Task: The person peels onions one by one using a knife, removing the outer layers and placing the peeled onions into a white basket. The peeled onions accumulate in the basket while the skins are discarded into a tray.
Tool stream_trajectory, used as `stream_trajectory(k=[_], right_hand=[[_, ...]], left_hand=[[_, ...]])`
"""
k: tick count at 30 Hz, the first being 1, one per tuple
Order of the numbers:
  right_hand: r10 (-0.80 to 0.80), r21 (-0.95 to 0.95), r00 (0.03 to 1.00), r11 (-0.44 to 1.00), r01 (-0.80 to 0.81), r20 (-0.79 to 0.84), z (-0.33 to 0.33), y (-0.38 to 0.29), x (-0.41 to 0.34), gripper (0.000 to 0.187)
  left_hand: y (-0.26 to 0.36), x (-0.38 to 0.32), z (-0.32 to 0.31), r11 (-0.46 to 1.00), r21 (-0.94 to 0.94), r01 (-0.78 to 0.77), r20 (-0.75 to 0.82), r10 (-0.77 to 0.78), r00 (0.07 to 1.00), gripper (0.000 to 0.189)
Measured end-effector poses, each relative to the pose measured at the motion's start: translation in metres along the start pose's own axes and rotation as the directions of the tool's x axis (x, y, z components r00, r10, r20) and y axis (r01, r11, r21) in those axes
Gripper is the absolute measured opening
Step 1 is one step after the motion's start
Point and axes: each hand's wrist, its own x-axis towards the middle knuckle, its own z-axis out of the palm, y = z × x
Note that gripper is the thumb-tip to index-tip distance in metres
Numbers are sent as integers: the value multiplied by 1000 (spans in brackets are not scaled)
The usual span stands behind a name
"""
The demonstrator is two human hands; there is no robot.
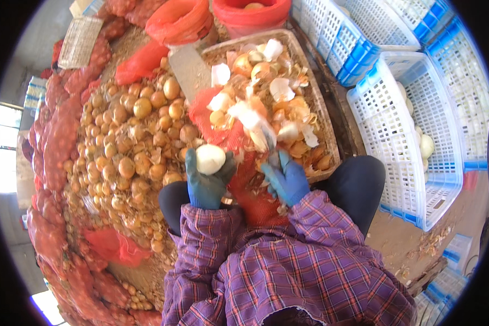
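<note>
My left hand (208,185), in a blue glove, holds a peeled white onion (210,159) in front of my lap. To its right my right hand (285,177), also gloved, grips a knife (267,136) whose blade points away from me. Pale onion skin (244,112), blurred, lies or moves by the blade; I cannot tell whether they touch. Beyond my hands stands a shallow tray (328,118) with loose skins and several unpeeled onions (243,65). A red mesh sack (254,203) is draped over the tray's near left side and between my knees.
A large heap of unpeeled onions (126,168) spreads at the left, bordered by filled red mesh sacks (61,122). Two red-lined buckets (181,20) stand beyond the tray. A white and blue plastic crate (444,171) at the right holds peeled onions (426,146), with stacked crates (350,53) behind it.
</note>
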Motion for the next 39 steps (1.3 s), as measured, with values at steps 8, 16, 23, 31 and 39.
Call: stream_trajectory(k=[8,16,23,31,39], right_hand=[[107,252,994,962,-102,-6,-24,0,-13,35],[208,468,978,864,-186,5,-32,-2,-5,30],[263,432,963,863,-264,62,-31,-9,6,26],[131,264,989,954,-144,68,-6,3,-2,32],[31,-80,1000,996,-31,-3,29,44,-5,46]], left_hand=[[-24,-20,40,984,161,78,-12,-77,997,69],[49,75,165,945,206,-253,446,140,884,72],[111,115,198,887,204,-415,366,324,872,80],[163,54,-123,922,122,-367,-256,387,886,52],[1,-59,-374,958,-168,-233,-754,28,657,32]])
